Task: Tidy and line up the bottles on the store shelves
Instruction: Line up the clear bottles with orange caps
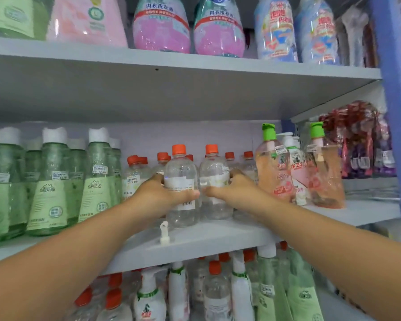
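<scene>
Gripping front-row clear orange-capped bottles on middle shelf [218,237] | left hand [158,195] wrapping left bottle [181,188], right hand [232,191] wrapping right bottle [214,181] | sliding both level, upright, labels forward, avoiding pink pump bottle [273,167]

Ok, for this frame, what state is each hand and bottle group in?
Left hand: grips the left clear orange-capped bottle.
Right hand: grips the right clear orange-capped bottle.
Both bottles: upright, capped, side by side.
Green white-capped bottles: upright.
Pink green-pump bottles: upright.
</scene>
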Demonstrator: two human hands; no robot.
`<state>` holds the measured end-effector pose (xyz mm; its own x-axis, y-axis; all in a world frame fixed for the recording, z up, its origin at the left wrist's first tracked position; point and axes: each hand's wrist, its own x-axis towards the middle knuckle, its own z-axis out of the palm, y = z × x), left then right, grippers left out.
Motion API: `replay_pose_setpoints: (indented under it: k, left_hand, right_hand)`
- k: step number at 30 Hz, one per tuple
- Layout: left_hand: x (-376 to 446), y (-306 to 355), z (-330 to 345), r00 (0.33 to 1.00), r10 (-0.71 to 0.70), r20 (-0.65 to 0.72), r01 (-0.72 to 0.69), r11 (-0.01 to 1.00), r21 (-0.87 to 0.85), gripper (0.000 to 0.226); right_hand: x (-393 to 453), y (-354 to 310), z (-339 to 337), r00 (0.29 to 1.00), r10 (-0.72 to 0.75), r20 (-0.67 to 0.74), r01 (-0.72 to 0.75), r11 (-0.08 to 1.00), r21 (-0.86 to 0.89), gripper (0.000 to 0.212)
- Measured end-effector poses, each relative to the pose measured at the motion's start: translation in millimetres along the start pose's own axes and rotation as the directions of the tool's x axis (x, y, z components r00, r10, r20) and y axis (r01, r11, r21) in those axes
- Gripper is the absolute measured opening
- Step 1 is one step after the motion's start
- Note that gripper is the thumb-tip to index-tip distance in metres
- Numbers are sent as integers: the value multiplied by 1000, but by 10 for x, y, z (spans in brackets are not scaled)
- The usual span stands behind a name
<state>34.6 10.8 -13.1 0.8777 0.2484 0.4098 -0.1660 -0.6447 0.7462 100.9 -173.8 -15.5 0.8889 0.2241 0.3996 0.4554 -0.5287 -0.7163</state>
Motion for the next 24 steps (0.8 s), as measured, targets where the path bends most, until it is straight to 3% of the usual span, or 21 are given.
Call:
replay_pose_setpoints:
  k: [3, 5, 6, 7, 12, 14, 18, 22, 24]
  left_hand:
    - [111, 126, 51, 997, -74, -6, 73, 972, 222, 102]
    - [165, 182, 63, 993, -116, 3, 111, 955, 276, 137]
    - [174, 195, 64, 992, -125, 6, 118, 950, 290, 143]
    - [147, 202, 67, 990, -138, 15, 128, 947, 295, 140]
    - [150, 14, 21, 982, -185, 43, 183, 982, 47, 67]
    - [196, -9, 39, 984, -173, 37, 172, 984, 39, 53]
    - [267, 32, 129, 988, -155, -2, 155, 985, 77, 48]
    - [335, 80, 167, 987, -159, -29, 162, 971, 175, 58]
    - [380, 95, 187, 988, -150, -37, 155, 970, 190, 60]
  right_hand:
    - [136, -7, -96, 996, 22, 82, -6, 983, -186, 96]
    - [198, -26, -137, 992, 28, 124, -5, 983, -183, 108]
    - [222, -14, -144, 990, 24, 142, -1, 986, -165, 111]
    - [245, 15, -147, 987, 22, 161, 2, 989, -145, 111]
    - [362, 224, -130, 981, 0, 194, -4, 1000, 18, 88]
    - [429, 274, -118, 984, -9, 180, 2, 999, 39, 77]
    - [529, 311, -107, 979, -31, 201, 19, 998, 65, 74]
    - [625, 384, -152, 979, -47, 198, 36, 998, 60, 35]
    - [667, 411, -170, 979, -50, 199, 40, 998, 54, 45]
